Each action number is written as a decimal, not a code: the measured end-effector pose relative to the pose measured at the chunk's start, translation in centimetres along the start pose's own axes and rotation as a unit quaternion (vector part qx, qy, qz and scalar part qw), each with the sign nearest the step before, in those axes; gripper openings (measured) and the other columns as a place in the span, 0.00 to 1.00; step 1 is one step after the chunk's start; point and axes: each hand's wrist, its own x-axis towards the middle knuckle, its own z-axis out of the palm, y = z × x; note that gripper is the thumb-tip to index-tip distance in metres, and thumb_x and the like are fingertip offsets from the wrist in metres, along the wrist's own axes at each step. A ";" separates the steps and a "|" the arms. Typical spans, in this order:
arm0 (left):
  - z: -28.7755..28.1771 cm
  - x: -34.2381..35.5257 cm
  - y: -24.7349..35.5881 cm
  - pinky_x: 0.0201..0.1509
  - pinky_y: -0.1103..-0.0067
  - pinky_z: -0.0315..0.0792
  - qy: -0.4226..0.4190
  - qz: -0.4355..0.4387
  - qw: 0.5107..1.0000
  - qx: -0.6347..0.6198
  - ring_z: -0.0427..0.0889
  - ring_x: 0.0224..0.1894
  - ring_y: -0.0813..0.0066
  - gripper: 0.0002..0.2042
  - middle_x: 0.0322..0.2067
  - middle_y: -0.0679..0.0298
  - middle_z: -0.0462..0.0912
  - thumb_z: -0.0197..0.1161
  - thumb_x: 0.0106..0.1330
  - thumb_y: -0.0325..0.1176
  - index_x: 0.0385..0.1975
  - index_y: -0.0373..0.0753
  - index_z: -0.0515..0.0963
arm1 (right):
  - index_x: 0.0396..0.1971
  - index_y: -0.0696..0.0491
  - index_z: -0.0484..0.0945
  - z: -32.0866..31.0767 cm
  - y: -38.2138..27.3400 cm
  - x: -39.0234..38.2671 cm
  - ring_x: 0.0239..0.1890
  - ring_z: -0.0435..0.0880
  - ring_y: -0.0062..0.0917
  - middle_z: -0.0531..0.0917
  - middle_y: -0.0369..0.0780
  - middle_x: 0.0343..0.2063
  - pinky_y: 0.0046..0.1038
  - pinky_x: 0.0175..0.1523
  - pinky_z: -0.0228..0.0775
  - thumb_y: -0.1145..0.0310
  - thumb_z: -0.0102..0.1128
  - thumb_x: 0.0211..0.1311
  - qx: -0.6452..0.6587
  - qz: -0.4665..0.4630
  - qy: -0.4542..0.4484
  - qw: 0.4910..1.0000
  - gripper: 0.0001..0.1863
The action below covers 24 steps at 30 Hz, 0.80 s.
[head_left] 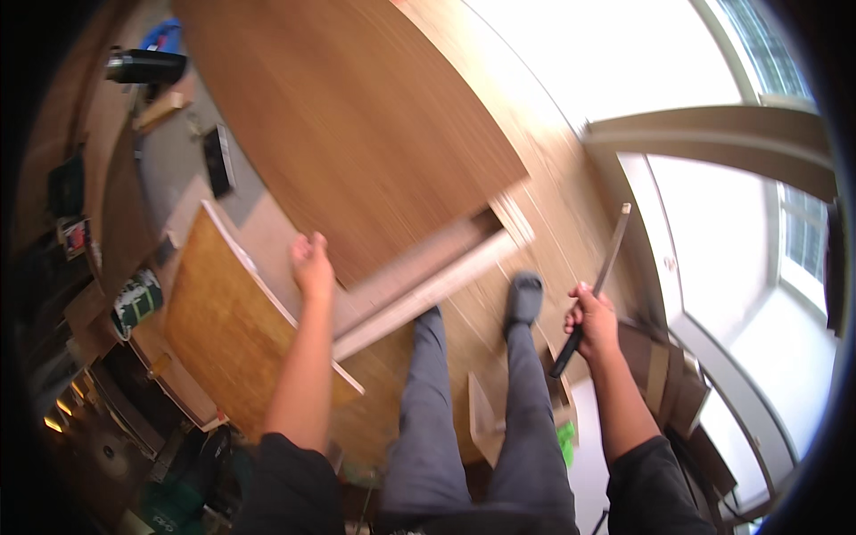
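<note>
My right hand [590,321] is closed around the dark handle of a long, narrow grey tool [607,267], held tilted over the floor. My left hand [309,260] hovers by the near corner of a large brown wood panel [370,116], fingers loosely bent and apart, with nothing visible in them; whether it touches the surface is unclear. Along the panel's near end runs a pale wooden strip or frame [428,288]. A smaller orange-brown board [228,316] with a pale edge lies to the left.
A dark cylindrical object [150,66], a black flat object [217,160] and offcuts crowd the left side. My feet [524,294] are on wood flooring [495,53]. A small wooden box [483,419] sits beside my legs. Bright windows and leaning boards [642,366] line the right.
</note>
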 end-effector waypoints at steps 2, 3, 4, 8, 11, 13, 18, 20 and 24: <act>-0.1 0.0 -0.1 0.63 0.72 0.71 -0.022 -0.021 0.999 -0.031 0.78 0.57 0.64 0.29 0.54 0.49 0.80 0.65 0.70 0.42 0.61 0.26 0.68 | 0.40 0.55 0.80 3.3 -3.5 2.2 0.20 0.77 0.23 0.75 0.35 0.19 0.27 0.25 0.72 0.60 0.58 0.72 -0.068 -0.085 -0.017 0.994 0.13; 0.1 -0.2 0.7 0.63 0.73 0.71 -0.028 -0.039 0.998 -0.036 0.78 0.57 0.63 0.29 0.54 0.48 0.80 0.65 0.70 0.42 0.61 0.25 0.68 | 0.46 0.56 0.81 5.3 -5.4 2.7 0.25 0.79 0.23 0.79 0.36 0.23 0.27 0.29 0.74 0.60 0.57 0.73 -0.096 -0.132 -0.009 0.987 0.15; 0.4 -0.4 2.1 0.64 0.72 0.70 -0.037 -0.078 0.995 -0.050 0.77 0.59 0.62 0.31 0.55 0.47 0.78 0.65 0.70 0.43 0.62 0.24 0.67 | 0.56 0.57 0.80 6.8 -7.1 3.1 0.40 0.81 0.24 0.83 0.39 0.39 0.29 0.43 0.77 0.59 0.57 0.73 -0.100 -0.144 -0.033 0.984 0.20; 0.7 -0.4 3.8 0.67 0.70 0.67 -0.043 -0.137 0.987 -0.070 0.72 0.65 0.58 0.37 0.63 0.44 0.69 0.65 0.68 0.45 0.67 0.22 0.62 | 0.65 0.48 0.75 14.1 -10.4 5.2 0.47 0.77 0.18 0.82 0.32 0.44 0.27 0.50 0.72 0.55 0.56 0.75 -0.106 -0.198 -0.061 0.972 0.23; 1.7 -0.6 3.8 0.71 0.66 0.64 -0.050 -0.145 0.985 -0.077 0.65 0.71 0.53 0.41 0.70 0.43 0.56 0.66 0.67 0.46 0.71 0.23 0.57 | 0.65 0.47 0.75 16.7 -10.2 6.8 0.46 0.75 0.17 0.81 0.31 0.48 0.27 0.51 0.70 0.56 0.57 0.75 -0.093 -0.170 -0.051 0.980 0.23; 2.0 -0.9 3.9 0.72 0.65 0.63 -0.037 -0.159 0.985 -0.062 0.64 0.71 0.51 0.41 0.70 0.43 0.55 0.66 0.66 0.45 0.71 0.24 0.57 | 0.63 0.49 0.76 18.1 -9.5 6.4 0.44 0.76 0.18 0.82 0.31 0.45 0.26 0.50 0.70 0.58 0.57 0.75 -0.074 -0.158 -0.059 0.983 0.22; 1.6 -1.4 5.5 0.74 0.66 0.59 -0.018 -0.195 0.966 -0.170 0.61 0.73 0.54 0.41 0.71 0.45 0.57 0.67 0.64 0.44 0.70 0.25 0.58 | 0.60 0.62 0.75 19.0 -9.4 6.2 0.37 0.79 0.23 0.83 0.38 0.39 0.28 0.45 0.73 0.66 0.59 0.71 -0.046 -0.200 -0.045 0.978 0.22; 1.4 -2.3 7.8 0.75 0.67 0.57 -0.023 -0.218 0.953 -0.210 0.61 0.73 0.55 0.41 0.71 0.45 0.58 0.67 0.64 0.44 0.70 0.25 0.57 | 0.60 0.62 0.75 18.6 -9.5 6.7 0.39 0.81 0.23 0.84 0.40 0.39 0.28 0.46 0.74 0.67 0.59 0.70 -0.040 -0.216 -0.038 0.975 0.22; 0.7 -2.6 7.8 0.76 0.66 0.53 -0.061 -0.223 0.945 -0.231 0.59 0.74 0.57 0.43 0.71 0.45 0.61 0.68 0.63 0.46 0.70 0.26 0.57 | 0.59 0.63 0.76 17.4 -10.6 8.1 0.42 0.82 0.25 0.84 0.42 0.42 0.30 0.49 0.75 0.68 0.60 0.70 -0.060 -0.232 -0.050 0.969 0.22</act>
